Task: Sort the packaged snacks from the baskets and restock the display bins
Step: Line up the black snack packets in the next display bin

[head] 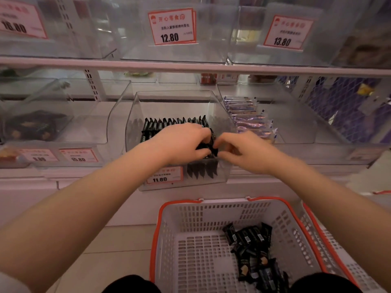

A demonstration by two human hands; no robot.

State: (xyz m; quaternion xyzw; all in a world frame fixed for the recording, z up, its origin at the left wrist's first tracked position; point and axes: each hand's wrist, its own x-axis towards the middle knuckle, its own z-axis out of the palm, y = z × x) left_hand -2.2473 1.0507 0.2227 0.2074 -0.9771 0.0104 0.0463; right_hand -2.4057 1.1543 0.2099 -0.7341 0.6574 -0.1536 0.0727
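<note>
black snack packets (206,148) gripped between both hands, over clear bin (135,115)

Black snack packs (175,123) with white print, rowed in clear bin (169,98). More black packs (254,250) in basket, some with pale tan picture, white barcode patches. Basket (190,218) white, slotted grid pattern, orange-red rim. Purple-lilac wrappers (247,117) with white ends in next clear bin. Price tags (172,26) white with orange-red border, black digits, red heading. Shelf edge (127,65) pale pinkish-white. Purple backing behind white mesh (338,98) at right. Floor tiles (116,240) off-white.
</note>
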